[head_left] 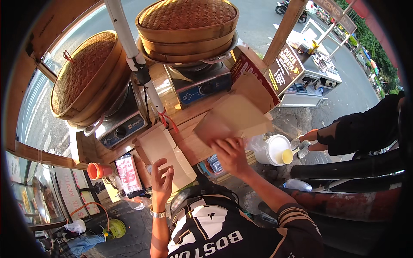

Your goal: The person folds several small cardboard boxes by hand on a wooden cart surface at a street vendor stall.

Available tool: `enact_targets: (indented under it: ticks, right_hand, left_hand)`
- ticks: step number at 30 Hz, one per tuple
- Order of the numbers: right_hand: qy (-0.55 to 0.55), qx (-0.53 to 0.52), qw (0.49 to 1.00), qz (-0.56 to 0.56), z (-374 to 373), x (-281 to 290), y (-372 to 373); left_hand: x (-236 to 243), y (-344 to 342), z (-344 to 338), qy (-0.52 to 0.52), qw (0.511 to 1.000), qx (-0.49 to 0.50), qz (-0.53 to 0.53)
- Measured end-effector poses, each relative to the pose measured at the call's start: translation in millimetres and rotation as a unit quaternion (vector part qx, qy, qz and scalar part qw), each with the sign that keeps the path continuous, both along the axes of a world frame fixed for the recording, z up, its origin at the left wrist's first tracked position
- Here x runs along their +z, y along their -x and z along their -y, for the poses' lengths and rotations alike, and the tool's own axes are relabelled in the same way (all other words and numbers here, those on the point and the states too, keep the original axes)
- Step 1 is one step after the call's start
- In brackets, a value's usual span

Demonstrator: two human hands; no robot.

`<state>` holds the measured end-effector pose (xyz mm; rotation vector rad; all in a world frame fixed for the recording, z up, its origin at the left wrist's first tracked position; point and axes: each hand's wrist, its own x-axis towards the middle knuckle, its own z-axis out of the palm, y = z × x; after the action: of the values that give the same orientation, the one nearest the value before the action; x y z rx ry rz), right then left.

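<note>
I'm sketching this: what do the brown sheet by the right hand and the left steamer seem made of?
Brown sheet: likely cardboard, matte, judging by its plain tan face, though blurred. Left steamer: probably bamboo, satin, judging by its woven lid.

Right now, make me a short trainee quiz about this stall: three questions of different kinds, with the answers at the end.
1. Which hand touches the blurred brown cardboard?
2. How many bamboo steamers are there?
3. True or false: the white bucket is to the left of the left hand.

Key:
1. The right hand.
2. Two.
3. False; it is to the right.
</note>
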<state>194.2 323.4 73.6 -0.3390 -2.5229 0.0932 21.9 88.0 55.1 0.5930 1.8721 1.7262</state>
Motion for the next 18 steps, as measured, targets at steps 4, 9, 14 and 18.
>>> enact_targets:
  ticks: [4,9,14,18]
  right_hand:
    - [-0.024,-0.115,0.993,-0.030,-76,-4,4]
    - [-0.035,-0.139,0.989,0.037,-111,-51,9]
    - [0.017,-0.143,0.983,0.111,-110,-49,13]
    - [0.092,-0.145,0.978,0.118,-116,-31,26]
  left_hand:
    - [-25,7,22,0.061,0.997,0.023,-0.037]
    - [-41,4,49,0.100,0.992,0.041,-0.061]
    - [-52,6,75,0.098,0.991,0.075,-0.042]
    - [-52,3,82,0.098,0.991,0.081,-0.050]
